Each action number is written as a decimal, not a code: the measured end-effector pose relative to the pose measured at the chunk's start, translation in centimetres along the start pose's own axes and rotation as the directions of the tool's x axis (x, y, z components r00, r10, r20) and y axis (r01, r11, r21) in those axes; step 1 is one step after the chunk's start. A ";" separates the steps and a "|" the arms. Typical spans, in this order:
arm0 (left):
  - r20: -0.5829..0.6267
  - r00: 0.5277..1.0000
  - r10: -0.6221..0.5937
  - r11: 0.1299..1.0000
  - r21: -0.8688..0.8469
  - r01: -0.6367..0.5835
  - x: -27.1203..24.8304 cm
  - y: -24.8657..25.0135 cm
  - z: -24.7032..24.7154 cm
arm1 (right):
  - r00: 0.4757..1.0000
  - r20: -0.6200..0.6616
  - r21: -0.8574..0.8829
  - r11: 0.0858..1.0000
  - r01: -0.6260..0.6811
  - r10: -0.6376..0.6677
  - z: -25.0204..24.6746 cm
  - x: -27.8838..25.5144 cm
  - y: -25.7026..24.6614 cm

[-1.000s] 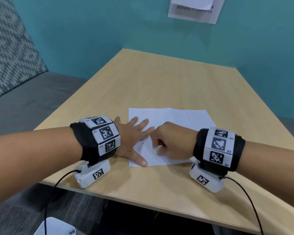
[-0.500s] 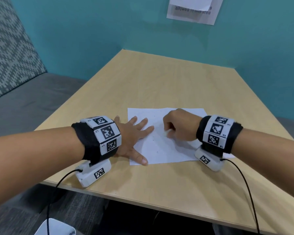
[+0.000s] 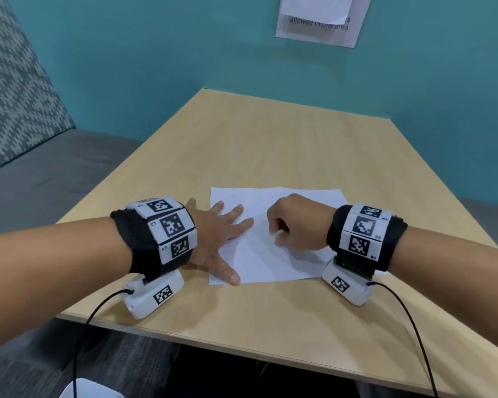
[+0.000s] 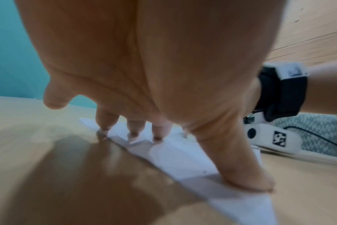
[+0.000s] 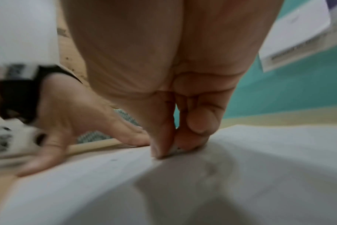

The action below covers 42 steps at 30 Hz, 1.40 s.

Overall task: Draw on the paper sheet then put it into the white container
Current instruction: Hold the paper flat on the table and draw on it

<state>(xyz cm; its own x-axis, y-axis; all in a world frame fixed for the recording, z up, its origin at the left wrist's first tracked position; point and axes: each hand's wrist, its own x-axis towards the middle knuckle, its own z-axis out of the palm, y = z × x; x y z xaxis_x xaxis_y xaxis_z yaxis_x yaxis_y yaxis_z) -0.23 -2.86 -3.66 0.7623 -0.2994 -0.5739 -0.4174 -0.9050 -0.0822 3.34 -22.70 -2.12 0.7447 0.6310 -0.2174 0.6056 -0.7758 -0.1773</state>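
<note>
A white paper sheet [image 3: 270, 265] lies flat on the wooden table [image 3: 270, 145] near its front edge. My left hand [image 3: 219, 235] lies spread and flat on the sheet's left edge; in the left wrist view its fingertips [image 4: 158, 134] and thumb press the paper [image 4: 183, 156] down. My right hand [image 3: 293, 222] is curled over the middle of the sheet and pinches a small white drawing stick [image 3: 273, 237], whose tip touches the paper [image 5: 260, 167] between thumb and fingers [image 5: 173, 150]. A few faint marks show on the sheet. A corner of the white container [image 3: 89, 390] shows below the table's front left.
A grey bench seat [image 3: 41, 173] with a patterned backrest runs along the table's left side. A teal wall with a paper notice [image 3: 319, 21] closes the far end. Cables hang from both wrist cameras over the front edge.
My right hand slid with the stick from the sheet's near left part toward the far side, then came back a little to the middle. The left hand stayed pressed on the paper.
</note>
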 end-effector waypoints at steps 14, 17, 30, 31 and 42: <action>-0.093 0.984 0.153 0.985 -0.065 -0.159 2.3 2.0 -0.6 | 0.997 0.037 0.039 0.997 0.067 -0.069 1.2 -1.8 -0.7; -0.120 0.978 0.172 0.979 -0.088 -0.183 2.1 1.8 -0.4 | 0.983 0.112 0.047 0.989 0.139 -0.144 2.0 -2.7 -2.0; -0.106 0.982 0.156 0.986 -0.051 -0.162 2.4 1.9 -0.5 | 0.999 0.018 -0.046 0.998 -0.038 0.039 -0.5 -0.3 0.4; -0.108 0.982 0.152 0.986 -0.053 -0.158 2.4 2.0 -0.5 | 0.999 0.009 -0.037 0.998 -0.043 0.044 -0.5 -0.3 0.5; -0.095 0.984 0.151 0.986 -0.063 -0.157 2.4 1.6 -0.5 | 1.000 0.000 -0.041 0.999 0.014 -0.014 -0.5 -0.7 0.4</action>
<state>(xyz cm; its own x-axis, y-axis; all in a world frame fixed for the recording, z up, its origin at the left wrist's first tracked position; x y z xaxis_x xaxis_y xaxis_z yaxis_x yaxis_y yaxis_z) 1.16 -5.21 -4.78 0.7340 -0.4599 -0.4997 -0.5003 -0.8638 0.0601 3.24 -23.44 -1.59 0.7358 0.6422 -0.2149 0.6274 -0.7659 -0.1407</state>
